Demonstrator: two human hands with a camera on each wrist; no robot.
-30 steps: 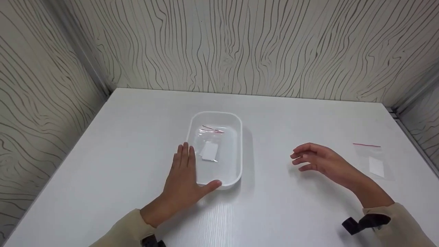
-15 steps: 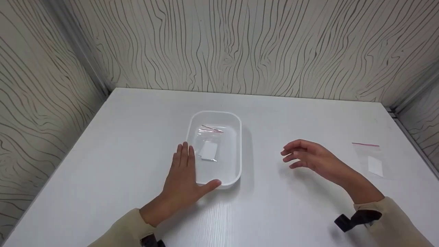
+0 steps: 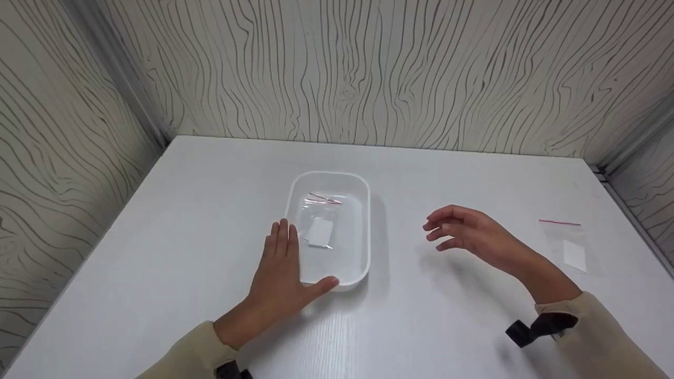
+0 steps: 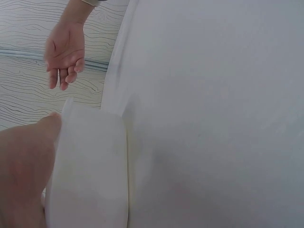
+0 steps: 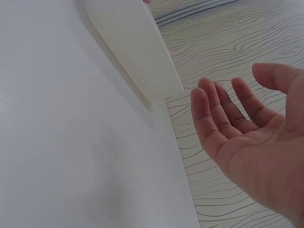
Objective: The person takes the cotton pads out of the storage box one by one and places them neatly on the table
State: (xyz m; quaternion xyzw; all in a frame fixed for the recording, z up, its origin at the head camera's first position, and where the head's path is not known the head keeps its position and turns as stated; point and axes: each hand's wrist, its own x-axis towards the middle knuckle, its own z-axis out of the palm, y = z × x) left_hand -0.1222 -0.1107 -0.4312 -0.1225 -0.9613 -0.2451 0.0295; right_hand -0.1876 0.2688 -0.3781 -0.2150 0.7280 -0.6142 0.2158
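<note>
A white rectangular plastic tub [image 3: 367,231] with rounded corners stands on the white table. Inside it lie clear zip bags [image 3: 320,231] with red seal strips, overlapping, with white cards in them. My left hand [image 3: 278,279] rests along the tub's left rim, fingers straight and thumb reaching to the near corner. To the right of the tub my right hand [image 3: 476,237] hovers over the table, palm turned inward, fingers loosely bent around nothing. In the right wrist view that hand [image 5: 256,128] is also bare. Another clear zip bag [image 3: 575,255] with a white card lies beyond it at the right.
The white table [image 3: 210,179] ends against wood-grain patterned panels [image 3: 347,68] at the back and left, with a metal corner profile [image 3: 121,73] between them. Black wrist straps sit at both sleeves [image 3: 600,331].
My right hand has moved left toward the tub, away from the zip bag on the table. The left hand, tub and bags stay in place.
</note>
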